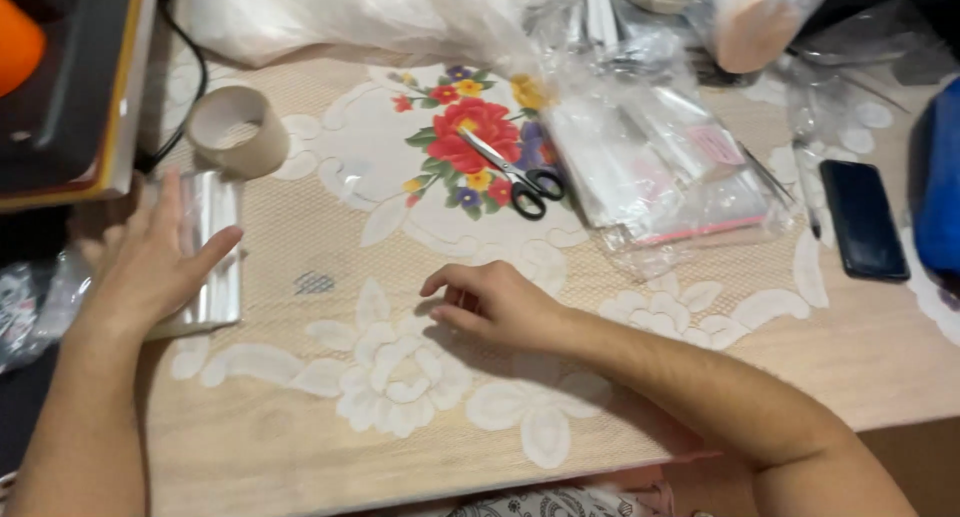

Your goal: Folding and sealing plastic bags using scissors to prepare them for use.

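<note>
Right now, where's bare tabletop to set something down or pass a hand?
Free: the lace cloth between the left hand on the clear film stack and the right hand; also the near strip under the right forearm, and the wood edge below the black phone. Crowded: the far right, with clear plastic bags beside the black-handled scissors.

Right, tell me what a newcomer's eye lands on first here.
First the bright red flower print in the middle of the lace tablecloth, with black-handled scissors lying on it. Then the two bare hands: the left hand rests on a shiny clear stack of sheets at the left edge, the right hand fingertips-down mid-table. A heap of clear plastic bags lies upper right.
</note>
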